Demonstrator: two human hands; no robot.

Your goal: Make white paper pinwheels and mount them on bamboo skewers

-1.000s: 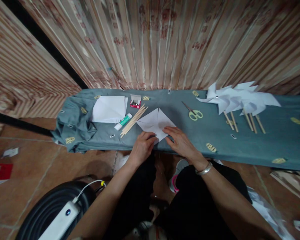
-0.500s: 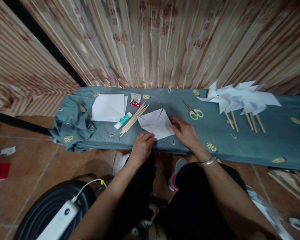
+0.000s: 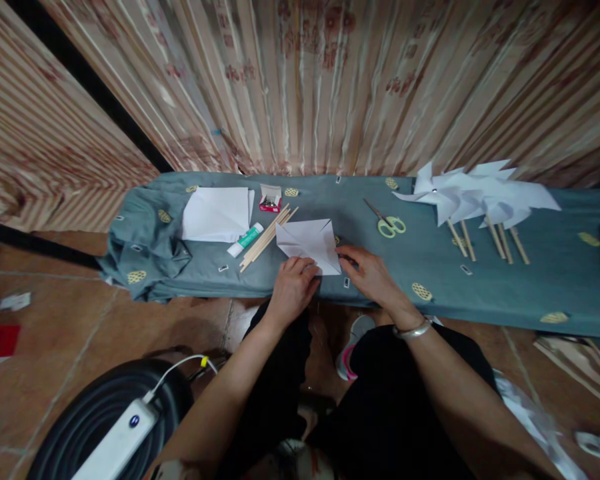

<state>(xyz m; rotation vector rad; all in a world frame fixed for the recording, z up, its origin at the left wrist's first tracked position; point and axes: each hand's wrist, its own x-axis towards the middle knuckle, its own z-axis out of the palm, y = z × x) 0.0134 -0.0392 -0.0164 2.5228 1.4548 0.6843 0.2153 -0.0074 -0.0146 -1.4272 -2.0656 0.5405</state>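
A white square of paper with cuts running in from its corners lies on the cloth in front of me. My left hand has its fingers closed on the lower edge of the paper. At the right edge, my right hand pinches the paper between thumb and fingertips. Just left of it lie several wooden sticks, a green and white glue tube and a small red box of metal pins. Scissors with light green handles rest beyond my right hand.
A stack of white paper lies at the left of the cloth-covered bench. Several paper pinwheels on sticks are grouped at the right. A curtain hangs behind. A white power bank sits on a black coil below.
The paper has turned a little, so its edges now sit squarer to me. My left hand has shifted slightly right and my right hand slightly left and down.
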